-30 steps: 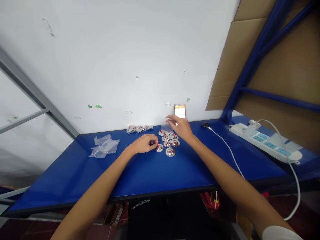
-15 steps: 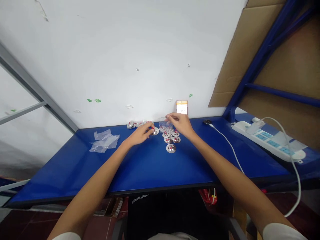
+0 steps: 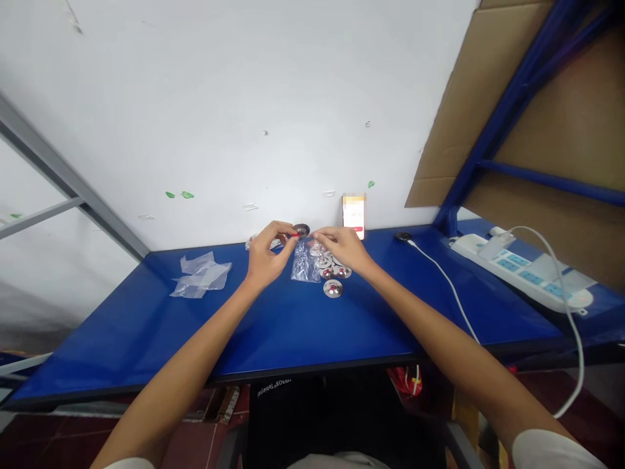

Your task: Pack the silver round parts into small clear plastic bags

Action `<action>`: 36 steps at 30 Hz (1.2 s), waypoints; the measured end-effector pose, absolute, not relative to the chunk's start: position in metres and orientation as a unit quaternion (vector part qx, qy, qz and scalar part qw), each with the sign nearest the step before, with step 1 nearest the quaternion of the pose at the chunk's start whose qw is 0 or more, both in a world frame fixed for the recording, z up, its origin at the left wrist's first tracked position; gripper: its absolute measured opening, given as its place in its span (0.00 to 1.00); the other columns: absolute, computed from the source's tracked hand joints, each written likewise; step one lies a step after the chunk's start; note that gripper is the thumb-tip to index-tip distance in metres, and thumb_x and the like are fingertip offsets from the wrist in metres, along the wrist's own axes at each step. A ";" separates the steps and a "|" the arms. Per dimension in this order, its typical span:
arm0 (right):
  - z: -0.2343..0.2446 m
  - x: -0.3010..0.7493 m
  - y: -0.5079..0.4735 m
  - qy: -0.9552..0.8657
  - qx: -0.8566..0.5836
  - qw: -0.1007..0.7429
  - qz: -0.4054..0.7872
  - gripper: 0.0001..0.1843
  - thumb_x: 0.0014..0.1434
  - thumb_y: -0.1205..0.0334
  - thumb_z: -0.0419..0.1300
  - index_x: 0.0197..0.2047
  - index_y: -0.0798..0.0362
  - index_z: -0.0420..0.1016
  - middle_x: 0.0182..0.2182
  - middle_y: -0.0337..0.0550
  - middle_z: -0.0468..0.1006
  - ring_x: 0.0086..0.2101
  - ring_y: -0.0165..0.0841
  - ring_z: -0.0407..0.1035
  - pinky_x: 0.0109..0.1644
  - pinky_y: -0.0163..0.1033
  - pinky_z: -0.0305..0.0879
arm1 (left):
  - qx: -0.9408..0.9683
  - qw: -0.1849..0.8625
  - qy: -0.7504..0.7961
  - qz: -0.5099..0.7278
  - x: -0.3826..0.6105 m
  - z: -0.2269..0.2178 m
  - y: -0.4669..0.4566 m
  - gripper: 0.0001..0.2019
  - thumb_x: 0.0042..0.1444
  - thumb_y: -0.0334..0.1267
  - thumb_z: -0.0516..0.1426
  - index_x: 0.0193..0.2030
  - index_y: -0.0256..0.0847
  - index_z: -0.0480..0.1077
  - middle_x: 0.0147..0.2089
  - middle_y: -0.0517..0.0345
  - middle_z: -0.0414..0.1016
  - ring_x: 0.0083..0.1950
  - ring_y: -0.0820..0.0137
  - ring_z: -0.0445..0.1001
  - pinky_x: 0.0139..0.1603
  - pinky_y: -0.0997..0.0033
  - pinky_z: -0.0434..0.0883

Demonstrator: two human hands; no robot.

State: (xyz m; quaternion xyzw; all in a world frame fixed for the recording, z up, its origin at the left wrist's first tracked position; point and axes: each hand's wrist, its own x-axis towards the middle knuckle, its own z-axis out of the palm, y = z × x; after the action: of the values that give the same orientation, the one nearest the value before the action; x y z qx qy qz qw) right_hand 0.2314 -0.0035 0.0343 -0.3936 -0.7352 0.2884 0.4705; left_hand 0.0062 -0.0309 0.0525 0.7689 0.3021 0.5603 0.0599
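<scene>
My left hand (image 3: pixel 268 257) pinches a finger cymbal (image 3: pixel 301 230), a shiny silver disc, by its red loop and holds it up above the table. Close by on the right, my right hand (image 3: pixel 344 247) has its fingertips pressed together at the top of a clear plastic bag (image 3: pixel 306 264), which hangs between the two hands. Several more finger cymbals (image 3: pixel 344 271) with red loops lie in a cluster below my right hand, partly covered by it. One finger cymbal (image 3: pixel 333 288) lies at the near end of that cluster.
Flattened clear bags (image 3: pixel 202 277) lie on the blue table (image 3: pixel 146 326) at left. A phone (image 3: pixel 353 216) leans on the wall behind my right hand. To the right are a black puck with a white cable (image 3: pixel 449 283) and a power strip (image 3: pixel 522 273). Bagged items are partly hidden behind my left hand.
My left hand has lifted the finger cymbal off the table, up toward the right hand. The clear bag has moved left, off the cluster, and now hangs between the hands.
</scene>
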 end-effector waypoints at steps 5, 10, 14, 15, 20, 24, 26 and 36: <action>0.027 0.227 0.000 -0.738 -0.380 0.465 0.308 0.16 0.74 0.50 0.60 0.50 0.47 0.87 0.44 0.43 0.89 0.39 0.42 0.85 0.40 0.42 0.80 | 0.789 0.059 0.301 0.532 -0.002 0.053 -0.023 0.03 0.70 0.35 0.61 0.45 0.43 0.78 0.48 0.54 0.84 0.48 0.65 0.81 0.50 0.62 0.76; 0.030 0.230 0.000 -0.755 -0.383 0.470 0.249 0.17 0.75 0.50 0.59 0.46 0.48 0.87 0.41 0.42 0.89 0.42 0.43 0.84 0.45 0.43 0.79 | 0.804 0.057 0.302 0.509 -0.005 0.052 -0.020 0.04 0.70 0.37 0.61 0.44 0.45 0.79 0.47 0.54 0.84 0.53 0.61 0.79 0.55 0.56 0.76; 0.033 0.230 -0.002 -0.736 -0.367 0.474 0.314 0.17 0.75 0.50 0.58 0.48 0.49 0.86 0.40 0.44 0.89 0.40 0.43 0.85 0.44 0.44 0.80 | 0.808 0.037 0.310 0.499 -0.006 0.050 -0.019 0.04 0.70 0.36 0.61 0.43 0.46 0.80 0.47 0.54 0.84 0.55 0.59 0.76 0.57 0.53 0.76; 0.033 0.230 -0.003 -0.734 -0.364 0.473 0.324 0.17 0.75 0.50 0.58 0.49 0.49 0.86 0.40 0.44 0.89 0.40 0.43 0.85 0.44 0.44 0.80 | 0.808 0.034 0.312 0.498 -0.006 0.049 -0.019 0.04 0.70 0.36 0.61 0.44 0.46 0.80 0.47 0.55 0.84 0.55 0.59 0.75 0.57 0.53 0.76; 0.034 0.232 -0.004 -0.755 -0.389 0.476 0.227 0.15 0.74 0.52 0.60 0.46 0.47 0.88 0.38 0.41 0.89 0.39 0.42 0.84 0.44 0.43 0.77 | 0.817 0.045 0.308 0.486 -0.007 0.047 -0.016 0.05 0.70 0.35 0.61 0.45 0.46 0.79 0.47 0.55 0.84 0.56 0.59 0.75 0.58 0.53 0.75; 0.033 0.232 -0.005 -0.768 -0.376 0.469 0.220 0.15 0.75 0.52 0.59 0.48 0.45 0.88 0.38 0.40 0.89 0.39 0.42 0.84 0.43 0.42 0.76 | 0.833 0.046 0.293 0.467 -0.008 0.047 -0.015 0.05 0.71 0.35 0.60 0.45 0.46 0.79 0.47 0.54 0.84 0.55 0.59 0.74 0.58 0.52 0.75; 0.033 0.232 -0.006 -0.773 -0.375 0.461 0.223 0.15 0.76 0.52 0.59 0.49 0.44 0.88 0.39 0.40 0.89 0.41 0.42 0.85 0.45 0.43 0.76 | 0.840 0.040 0.288 0.457 -0.009 0.047 -0.015 0.06 0.71 0.35 0.59 0.46 0.46 0.79 0.47 0.54 0.84 0.55 0.58 0.74 0.58 0.52 0.75; 0.030 0.229 -0.006 -0.781 -0.398 0.444 0.186 0.16 0.74 0.50 0.60 0.48 0.46 0.89 0.33 0.40 0.87 0.38 0.41 0.82 0.44 0.40 0.74 | 0.881 0.009 0.271 0.388 -0.006 0.044 -0.017 0.08 0.72 0.32 0.57 0.49 0.46 0.77 0.48 0.55 0.84 0.53 0.58 0.71 0.58 0.53 0.73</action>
State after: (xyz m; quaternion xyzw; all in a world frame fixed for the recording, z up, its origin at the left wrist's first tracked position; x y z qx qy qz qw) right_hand 0.2289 -0.0061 0.0303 -0.3985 -0.7806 0.1862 0.4441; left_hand -0.0060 -0.0170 0.0437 0.8807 0.2710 0.3883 0.0091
